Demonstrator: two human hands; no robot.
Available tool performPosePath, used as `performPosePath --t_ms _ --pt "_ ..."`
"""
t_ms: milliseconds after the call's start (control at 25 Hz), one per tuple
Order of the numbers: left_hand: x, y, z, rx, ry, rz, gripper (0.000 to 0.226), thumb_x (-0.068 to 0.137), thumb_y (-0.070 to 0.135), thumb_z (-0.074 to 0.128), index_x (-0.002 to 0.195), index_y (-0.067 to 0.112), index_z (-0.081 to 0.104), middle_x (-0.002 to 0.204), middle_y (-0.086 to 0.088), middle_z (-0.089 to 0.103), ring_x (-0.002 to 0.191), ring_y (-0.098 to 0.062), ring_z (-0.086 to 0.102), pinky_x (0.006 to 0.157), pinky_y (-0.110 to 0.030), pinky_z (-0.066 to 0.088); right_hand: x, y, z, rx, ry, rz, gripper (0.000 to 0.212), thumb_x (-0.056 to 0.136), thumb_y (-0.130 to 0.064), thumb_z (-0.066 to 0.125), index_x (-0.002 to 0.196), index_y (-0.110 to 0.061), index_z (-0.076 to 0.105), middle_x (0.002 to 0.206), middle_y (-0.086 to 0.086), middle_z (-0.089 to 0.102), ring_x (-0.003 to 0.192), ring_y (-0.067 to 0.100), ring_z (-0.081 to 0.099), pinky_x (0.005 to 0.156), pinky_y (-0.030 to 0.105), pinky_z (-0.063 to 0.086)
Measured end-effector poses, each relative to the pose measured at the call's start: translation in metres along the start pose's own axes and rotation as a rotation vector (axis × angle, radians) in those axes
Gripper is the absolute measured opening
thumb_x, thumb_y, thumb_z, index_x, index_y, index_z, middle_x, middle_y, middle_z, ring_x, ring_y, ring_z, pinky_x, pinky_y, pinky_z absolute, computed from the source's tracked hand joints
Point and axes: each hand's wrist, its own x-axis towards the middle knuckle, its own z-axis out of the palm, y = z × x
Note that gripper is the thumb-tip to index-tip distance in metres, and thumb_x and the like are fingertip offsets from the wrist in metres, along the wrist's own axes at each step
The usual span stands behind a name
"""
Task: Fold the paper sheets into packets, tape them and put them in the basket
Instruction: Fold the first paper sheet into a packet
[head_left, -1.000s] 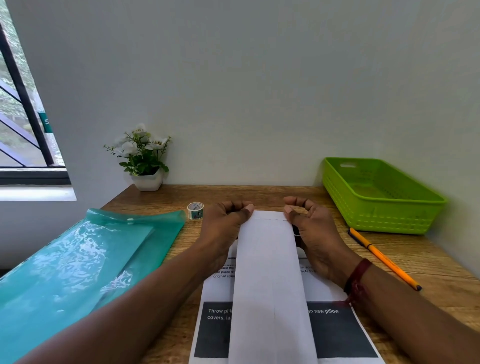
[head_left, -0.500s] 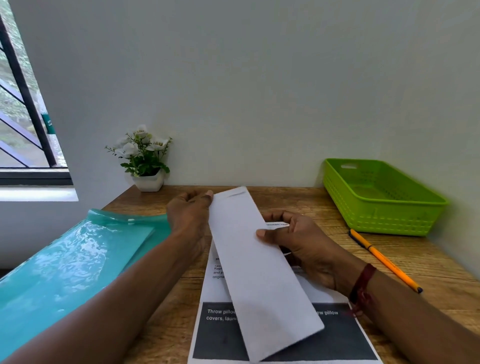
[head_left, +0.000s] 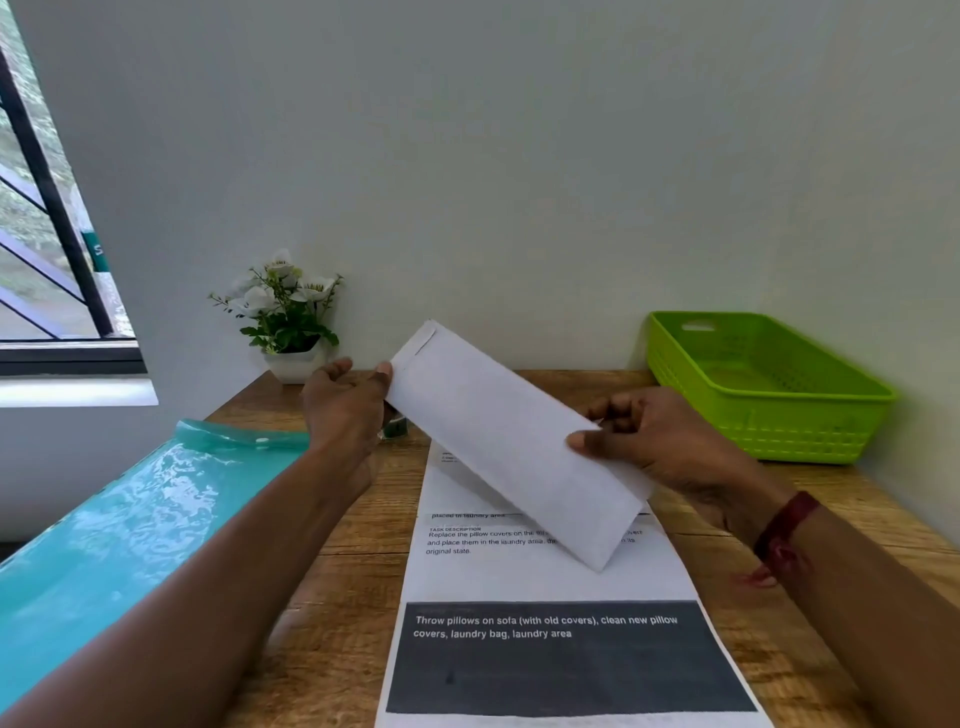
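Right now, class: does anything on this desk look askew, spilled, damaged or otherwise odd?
Nothing is spilled or damaged. Only the folded paper is askew: the left hand and right hand pinch it above the desk, slanting down to the right over the printed sheet. That looks like mid-task handling, not a fault.

Home desk: wooden table, potted flowers, window.
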Motion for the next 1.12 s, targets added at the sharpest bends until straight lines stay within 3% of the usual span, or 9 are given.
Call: performPosePath --t_ms 120,240,320,400,600,760,840,1000,1120 --pt "-0.01 0.003 0.004 0.088 -0.177 0.019 0.04 0.089 0.004 0.064 0.127 0.011 0.053 0.098 -0.005 0.063 0.095 -0.022 0.065 0.075 -0.035 0.059 0.004 0.003 -0.023 -0.117 0.214 -0.155 0.015 0.077 -0.017 0.078 0.091 -0.015 0.075 0.086 0.001 0.076 0.077 0.018 0.07 0.071 0.033 0.055" --pt "-0.01 0.004 0.002 0.152 -0.308 -0.043 0.031 0.087 -0.001 0.065 0.115 0.01 0.061 0.1 -0.008 0.068 0.087 -0.018 0.065 0.063 -0.028 0.054 0.006 0.011 -0.032 -0.542 0.439 -0.483 0.012 0.081 -0.022 0.075 0.092 -0.019 0.075 0.087 -0.008 0.074 0.078 0.013 0.069 0.068 0.026 0.053" --pt "-0.008 0.007 -0.001 0.239 -0.361 -0.087 0.022 0.085 -0.004 0.066 0.105 0.007 0.066 0.102 -0.011 0.07 0.087 -0.019 0.063 0.066 -0.03 0.053 0.01 0.017 -0.034 -0.711 0.521 -0.722 0.016 0.083 -0.025 0.071 0.093 -0.014 0.075 0.089 -0.003 0.074 0.077 0.012 0.067 0.069 0.025 0.051" --pt "-0.007 0.011 -0.003 0.326 -0.38 -0.083 0.015 0.083 -0.005 0.066 0.094 0.005 0.069 0.096 -0.011 0.069 0.087 -0.022 0.061 0.074 -0.034 0.054 0.012 0.019 -0.033 -0.693 0.532 -0.799 0.015 0.083 -0.024 0.069 0.091 -0.012 0.074 0.088 -0.003 0.073 0.076 0.009 0.064 0.069 0.023 0.049" --pt "-0.001 0.028 -0.012 0.747 -0.376 0.135 0.016 0.083 0.0 0.069 0.083 0.016 0.071 0.09 -0.005 0.068 0.085 -0.016 0.059 0.073 -0.028 0.051 0.013 0.03 -0.021 -0.768 0.391 -0.816 0.005 0.077 -0.021 0.071 0.081 -0.017 0.071 0.078 -0.009 0.068 0.07 0.002 0.058 0.065 0.014 0.043" --pt "0.01 0.032 -0.023 1.021 -0.55 0.116 0.014 0.081 0.005 0.073 0.086 0.018 0.074 0.092 0.001 0.07 0.085 -0.013 0.061 0.069 -0.026 0.051 0.016 0.039 -0.015 -0.783 0.221 -0.768 0.008 0.069 -0.017 0.068 0.077 -0.019 0.069 0.081 -0.006 0.071 0.075 0.013 0.067 0.068 0.029 0.049" --pt "0.013 0.028 -0.025 1.208 -0.644 0.187 0.018 0.081 0.01 0.074 0.093 0.023 0.076 0.102 0.007 0.068 0.088 -0.009 0.058 0.07 -0.022 0.046 0.016 0.042 -0.013 -0.775 0.162 -0.72 0.011 0.069 -0.02 0.063 0.078 -0.021 0.068 0.084 -0.008 0.071 0.077 0.008 0.066 0.069 0.03 0.049" --pt "0.013 0.019 -0.023 1.557 -0.737 0.376 0.028 0.085 0.013 0.071 0.108 0.028 0.072 0.117 0.005 0.063 0.093 -0.007 0.051 0.079 -0.02 0.039 0.014 0.045 -0.011 -0.855 0.043 -0.554 0.025 0.072 -0.03 0.059 0.096 -0.029 0.068 0.079 -0.022 0.063 0.068 -0.012 0.052 0.061 0.022 0.036" --pt "0.011 0.021 -0.022 1.576 -0.79 0.374 0.028 0.091 0.008 0.061 0.112 0.024 0.07 0.122 0.003 0.062 0.095 -0.007 0.049 0.072 -0.016 0.038 0.012 0.046 -0.007 -0.947 -0.048 -0.477 0.043 0.084 -0.042 0.062 0.125 -0.032 0.059 0.108 -0.02 0.065 0.093 -0.006 0.058 0.075 0.022 0.041"
